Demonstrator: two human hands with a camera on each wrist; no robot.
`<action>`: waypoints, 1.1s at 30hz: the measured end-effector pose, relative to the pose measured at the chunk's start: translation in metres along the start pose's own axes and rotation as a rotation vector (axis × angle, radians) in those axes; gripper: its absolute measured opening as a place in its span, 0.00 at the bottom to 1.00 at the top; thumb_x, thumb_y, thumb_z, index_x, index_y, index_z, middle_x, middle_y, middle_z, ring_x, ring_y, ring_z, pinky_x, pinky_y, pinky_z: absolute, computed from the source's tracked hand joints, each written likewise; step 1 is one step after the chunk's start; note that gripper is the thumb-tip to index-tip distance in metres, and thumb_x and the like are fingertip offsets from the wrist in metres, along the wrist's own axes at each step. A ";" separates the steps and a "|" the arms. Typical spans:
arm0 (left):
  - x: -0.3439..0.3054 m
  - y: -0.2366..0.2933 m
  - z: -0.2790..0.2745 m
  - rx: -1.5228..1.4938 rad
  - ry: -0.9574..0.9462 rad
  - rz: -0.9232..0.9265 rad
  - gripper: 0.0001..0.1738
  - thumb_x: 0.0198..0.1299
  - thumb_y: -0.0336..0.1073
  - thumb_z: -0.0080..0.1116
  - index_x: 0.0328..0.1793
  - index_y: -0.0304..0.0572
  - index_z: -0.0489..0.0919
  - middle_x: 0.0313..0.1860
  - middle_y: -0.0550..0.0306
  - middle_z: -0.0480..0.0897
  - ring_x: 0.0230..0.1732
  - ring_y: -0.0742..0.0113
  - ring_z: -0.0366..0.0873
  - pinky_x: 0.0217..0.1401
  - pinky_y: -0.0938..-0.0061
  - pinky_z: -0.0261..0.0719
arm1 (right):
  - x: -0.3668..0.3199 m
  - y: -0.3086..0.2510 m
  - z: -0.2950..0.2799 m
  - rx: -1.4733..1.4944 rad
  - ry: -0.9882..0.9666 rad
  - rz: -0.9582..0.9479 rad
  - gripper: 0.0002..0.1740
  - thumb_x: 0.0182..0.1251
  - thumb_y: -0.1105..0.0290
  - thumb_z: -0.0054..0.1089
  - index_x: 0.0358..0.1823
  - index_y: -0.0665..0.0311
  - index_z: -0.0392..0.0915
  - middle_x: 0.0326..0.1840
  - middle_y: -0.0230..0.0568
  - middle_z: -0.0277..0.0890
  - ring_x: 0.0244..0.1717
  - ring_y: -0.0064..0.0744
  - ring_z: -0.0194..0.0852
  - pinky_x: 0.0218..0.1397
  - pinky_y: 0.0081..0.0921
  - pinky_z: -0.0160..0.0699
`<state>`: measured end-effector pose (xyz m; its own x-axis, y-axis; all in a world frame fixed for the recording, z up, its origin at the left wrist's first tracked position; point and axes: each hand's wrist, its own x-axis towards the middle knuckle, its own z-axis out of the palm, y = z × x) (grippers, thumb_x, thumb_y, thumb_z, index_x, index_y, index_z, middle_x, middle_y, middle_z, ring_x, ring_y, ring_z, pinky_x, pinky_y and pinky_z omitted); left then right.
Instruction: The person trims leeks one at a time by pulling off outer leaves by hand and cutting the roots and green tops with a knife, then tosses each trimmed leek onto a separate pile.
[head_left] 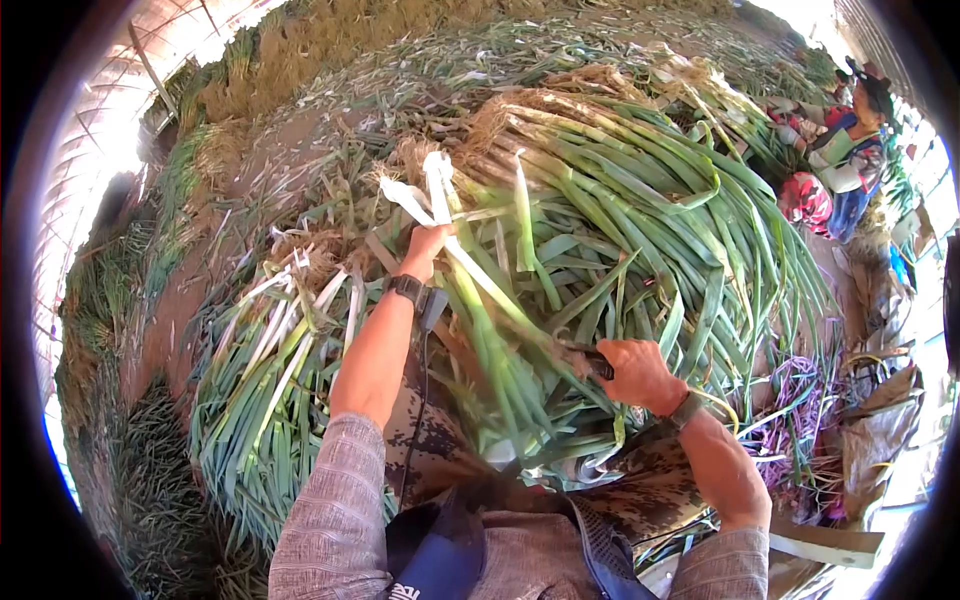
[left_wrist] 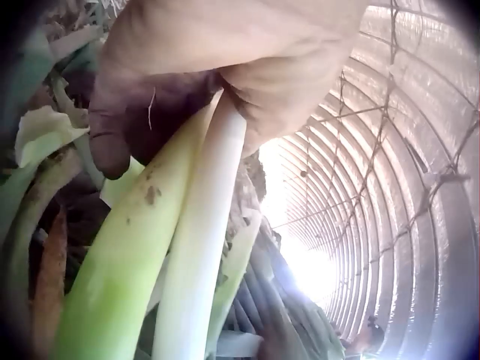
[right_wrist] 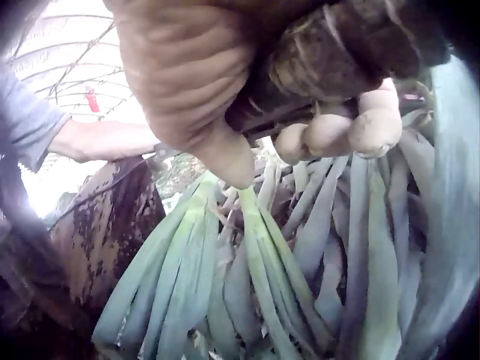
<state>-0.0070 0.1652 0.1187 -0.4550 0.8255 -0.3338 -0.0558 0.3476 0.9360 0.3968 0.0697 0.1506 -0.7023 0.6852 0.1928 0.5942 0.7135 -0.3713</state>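
Observation:
My left hand (head_left: 428,247) grips a couple of leeks (head_left: 466,290) just below their white ends, green leaves hanging toward my lap. In the left wrist view, fingers of this hand (left_wrist: 225,52) curl round a pale stalk (left_wrist: 199,225) beside a greener one. Right of the leaves, my right hand (head_left: 640,376) holds a dark handle (head_left: 601,366); the tool's far part is blurred among leaves. The right wrist view shows that hand (right_wrist: 187,82) with fingers wrapped round the thick, banded handle (right_wrist: 337,56), above leek leaves (right_wrist: 277,277).
A large leek pile (head_left: 640,200) lies ahead and right, roots facing away-left. A smaller bundle (head_left: 255,390) lies left of my arm. Purple strings (head_left: 795,410) lie at right, near a brown sheet (head_left: 880,430). Another person (head_left: 850,165) sits at the far right. Loose leaves litter the ground.

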 end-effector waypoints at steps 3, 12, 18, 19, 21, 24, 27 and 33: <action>0.005 -0.008 0.001 0.061 -0.026 0.037 0.20 0.56 0.42 0.67 0.47 0.31 0.84 0.43 0.51 0.85 0.46 0.61 0.79 0.53 0.63 0.72 | -0.011 -0.001 0.010 -0.057 -0.213 0.023 0.12 0.55 0.63 0.64 0.36 0.61 0.75 0.28 0.48 0.79 0.33 0.56 0.80 0.36 0.51 0.75; 0.012 -0.029 0.010 0.090 -0.024 0.065 0.18 0.59 0.40 0.65 0.45 0.30 0.83 0.39 0.46 0.86 0.33 0.56 0.85 0.29 0.63 0.83 | -0.002 -0.007 0.022 0.002 -0.167 0.132 0.11 0.54 0.65 0.63 0.36 0.62 0.77 0.30 0.51 0.81 0.33 0.58 0.80 0.38 0.52 0.77; -0.005 -0.044 0.015 0.214 -0.250 -0.139 0.25 0.55 0.46 0.64 0.48 0.28 0.80 0.42 0.46 0.83 0.36 0.55 0.81 0.38 0.58 0.82 | 0.003 0.006 0.015 -0.033 -0.085 0.203 0.15 0.54 0.62 0.63 0.41 0.61 0.80 0.33 0.56 0.82 0.40 0.58 0.82 0.43 0.52 0.78; -0.024 -0.035 0.014 0.165 -0.263 -0.204 0.26 0.56 0.47 0.63 0.49 0.28 0.80 0.42 0.47 0.83 0.36 0.55 0.81 0.40 0.58 0.81 | 0.002 0.012 0.015 -0.033 -0.083 0.206 0.15 0.54 0.62 0.63 0.41 0.61 0.80 0.33 0.56 0.82 0.40 0.58 0.82 0.43 0.52 0.78; -0.022 -0.040 0.009 0.263 -0.244 -0.176 0.24 0.64 0.51 0.57 0.52 0.37 0.81 0.39 0.52 0.83 0.34 0.60 0.83 0.39 0.56 0.82 | 0.003 0.019 0.013 -0.073 -0.145 0.265 0.16 0.54 0.61 0.62 0.41 0.62 0.81 0.35 0.58 0.82 0.42 0.60 0.81 0.46 0.51 0.79; -0.007 -0.065 -0.003 0.413 -0.187 -0.011 0.23 0.62 0.51 0.60 0.44 0.34 0.83 0.41 0.54 0.83 0.40 0.66 0.78 0.43 0.65 0.75 | 0.001 0.014 0.003 0.023 -0.280 0.222 0.17 0.53 0.60 0.61 0.40 0.63 0.82 0.36 0.57 0.83 0.43 0.60 0.82 0.49 0.50 0.80; -0.015 -0.073 -0.002 0.264 -0.092 0.091 0.24 0.55 0.48 0.64 0.40 0.28 0.84 0.36 0.52 0.85 0.36 0.62 0.79 0.41 0.64 0.75 | 0.009 0.015 0.006 -0.004 -0.365 0.274 0.17 0.53 0.60 0.60 0.38 0.64 0.83 0.38 0.55 0.84 0.44 0.59 0.82 0.50 0.50 0.80; -0.010 -0.071 0.005 0.216 -0.022 0.159 0.23 0.53 0.47 0.66 0.36 0.27 0.84 0.30 0.53 0.84 0.33 0.65 0.79 0.38 0.66 0.74 | 0.011 0.025 0.016 0.187 -0.327 0.230 0.23 0.52 0.54 0.63 0.44 0.64 0.84 0.39 0.57 0.83 0.44 0.60 0.81 0.50 0.49 0.80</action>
<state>0.0061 0.1347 0.0548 -0.4236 0.8859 -0.1892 0.2064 0.2978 0.9320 0.3975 0.0931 0.1287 -0.6647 0.7196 -0.2008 0.6899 0.4881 -0.5345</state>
